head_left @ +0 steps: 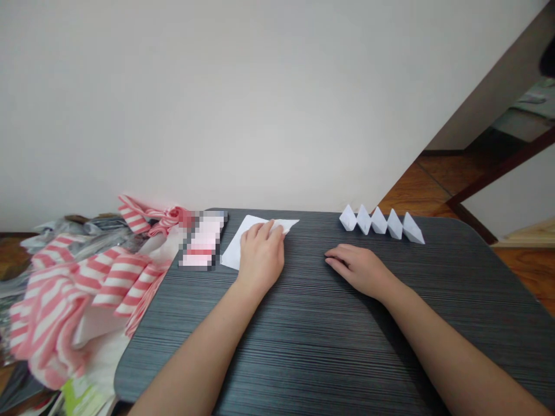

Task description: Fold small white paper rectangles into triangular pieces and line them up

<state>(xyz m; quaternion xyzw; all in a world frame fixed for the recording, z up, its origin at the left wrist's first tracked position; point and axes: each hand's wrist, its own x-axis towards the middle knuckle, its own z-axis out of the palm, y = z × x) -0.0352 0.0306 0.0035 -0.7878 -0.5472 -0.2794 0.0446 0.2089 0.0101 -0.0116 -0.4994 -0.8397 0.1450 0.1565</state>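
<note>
My left hand [261, 257] lies palm down on a sheet of white paper [236, 245], fingers on top of it, and the paper's far corner sticks out past them. My right hand [358, 270] rests on the dark table [303, 346], touching nothing else, with its fingers together. Beyond it stands a row of several white folded paper boats [381, 223], set close together along the far edge. Neither hand touches the boats.
A pixelated pink and white object [202, 240] lies on the table's far left. Pink-and-white striped fabric [87, 289] and grey plastic bags [82, 231] are heaped past the left edge. A white wall rises behind the table, with a wooden floor [427, 179] at right.
</note>
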